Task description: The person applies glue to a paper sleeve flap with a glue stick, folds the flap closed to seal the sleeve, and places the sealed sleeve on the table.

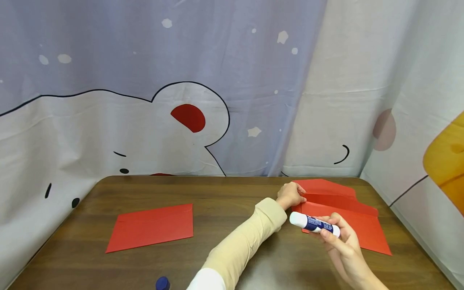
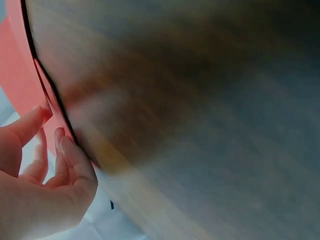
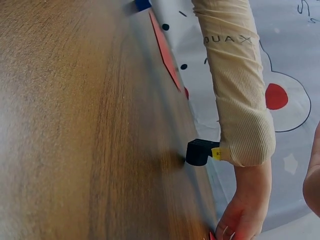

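Observation:
On the right of the table, a red envelope (image 1: 362,231) lies with its flap (image 1: 322,186) folded out toward the back. My left hand (image 1: 288,195) reaches across to its left side. In the left wrist view the thumb and fingers of that hand (image 2: 55,185) pinch the envelope's edge (image 2: 57,107). My right hand (image 1: 346,247) holds a glue stick (image 1: 316,224) with a white and blue barrel. It is tilted above the envelope's near left part, its larger white end pointing left. Only a sliver of the right hand shows in the right wrist view.
Another red envelope (image 1: 154,227) lies flat on the left of the wooden table (image 1: 217,193). A small blue cap (image 1: 162,283) stands near the front edge. A patterned curtain (image 1: 253,80) hangs behind the table and along its right side.

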A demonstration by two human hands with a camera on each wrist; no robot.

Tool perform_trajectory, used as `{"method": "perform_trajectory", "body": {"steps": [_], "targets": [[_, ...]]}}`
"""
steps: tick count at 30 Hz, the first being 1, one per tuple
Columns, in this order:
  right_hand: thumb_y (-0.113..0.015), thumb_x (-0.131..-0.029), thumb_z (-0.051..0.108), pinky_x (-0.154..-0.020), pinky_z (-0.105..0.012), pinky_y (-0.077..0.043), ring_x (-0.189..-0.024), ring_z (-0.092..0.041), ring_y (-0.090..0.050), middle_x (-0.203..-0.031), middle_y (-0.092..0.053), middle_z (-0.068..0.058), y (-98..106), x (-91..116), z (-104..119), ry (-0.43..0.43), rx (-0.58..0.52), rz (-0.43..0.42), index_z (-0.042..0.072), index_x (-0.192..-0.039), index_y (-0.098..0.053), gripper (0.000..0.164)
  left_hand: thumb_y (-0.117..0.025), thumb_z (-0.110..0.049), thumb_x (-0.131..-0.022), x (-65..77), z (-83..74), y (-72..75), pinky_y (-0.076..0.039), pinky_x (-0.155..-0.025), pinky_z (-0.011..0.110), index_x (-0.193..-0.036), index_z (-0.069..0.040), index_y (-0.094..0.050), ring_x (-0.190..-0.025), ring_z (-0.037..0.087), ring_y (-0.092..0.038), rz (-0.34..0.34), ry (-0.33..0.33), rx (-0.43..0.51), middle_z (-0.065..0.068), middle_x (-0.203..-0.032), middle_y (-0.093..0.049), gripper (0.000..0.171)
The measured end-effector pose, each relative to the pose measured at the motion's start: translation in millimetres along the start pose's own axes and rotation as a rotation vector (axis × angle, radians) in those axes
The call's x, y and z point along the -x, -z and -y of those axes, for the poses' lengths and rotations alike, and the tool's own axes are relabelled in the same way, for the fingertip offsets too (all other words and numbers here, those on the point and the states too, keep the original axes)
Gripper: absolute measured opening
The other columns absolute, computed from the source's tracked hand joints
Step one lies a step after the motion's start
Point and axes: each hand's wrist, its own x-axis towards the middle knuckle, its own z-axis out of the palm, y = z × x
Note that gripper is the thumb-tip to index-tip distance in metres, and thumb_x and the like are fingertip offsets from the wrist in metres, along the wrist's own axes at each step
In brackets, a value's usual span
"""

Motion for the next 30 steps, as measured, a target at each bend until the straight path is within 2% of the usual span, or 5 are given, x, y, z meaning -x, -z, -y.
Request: {"method": "perform_trajectory", "body": {"steps": [8, 13, 17, 22, 30], "targets": [[-0.021, -0.094, -0.019, -0.099, -0.030, -0.048, -0.109, -0.032, -0.066, -0.126, -0.061, -0.013, 1.3, -0.4, -0.3, 0.025, -0.072, 0.025, 0.003, -0.113, -0.049, 0.041, -0.076, -0.031, -0.080, 6.2, -0.1, 7.6, -0.047, -0.066, 0.023, -0.086, -0.031, -0.079, -0.092, 0.009, -0.066, -0.014, 0.024, 0.086, -0.011, -0.094, -0.074, 0.006], [-0.025, -0.093, -0.020, -0.096, -0.029, -0.050, -0.108, -0.024, -0.066, -0.122, -0.063, -0.010, 2.0, 1.9, 0.2, 0.009, -0.037, -0.046, 0.005, -0.111, -0.050, 0.040, -0.077, -0.025, -0.080, 5.5, 2.3, 18.5, -0.045, -0.063, 0.018, -0.087, -0.024, -0.080, -0.078, 0.009, -0.066, -0.018, 0.023, 0.193, -0.006, -0.084, -0.075, 0.007], [-0.029, -0.093, -0.018, -0.093, -0.030, -0.052, -0.106, -0.019, -0.064, -0.119, -0.063, -0.008, 0.3, 1.1, -0.6, -0.003, -0.007, -0.096, 0.007, -0.109, -0.051, 0.037, -0.077, -0.013, -0.081, 4.4, 4.7, 28.8, -0.054, -0.061, 0.021, -0.090, -0.014, -0.079, -0.063, 0.012, -0.068, 0.019, 0.039, 0.403, 0.002, -0.076, -0.073, 0.009], [-0.030, -0.094, -0.018, -0.092, -0.030, -0.052, -0.106, -0.019, -0.064, -0.119, -0.063, -0.007, -4.4, -4.6, 0.7, -0.004, 0.001, -0.087, 0.008, -0.108, -0.051, 0.036, -0.071, 0.002, -0.082, 9.3, 11.0, 46.0, -0.058, -0.066, 0.036, -0.099, -0.002, -0.075, -0.061, 0.019, -0.069, 0.082, 0.034, 0.680, 0.013, -0.079, -0.073, 0.018], [-0.032, -0.094, -0.017, -0.093, -0.029, -0.052, -0.109, -0.016, -0.061, -0.119, -0.063, -0.005, -14.6, -8.7, -1.5, -0.028, 0.021, -0.088, 0.010, -0.108, -0.052, 0.036, -0.069, 0.002, -0.084, 33.8, 42.7, 77.0, -0.058, -0.072, 0.039, -0.106, 0.000, -0.071, -0.058, 0.011, -0.064, 0.097, 0.015, 0.721, 0.015, -0.088, -0.073, 0.022]]}}
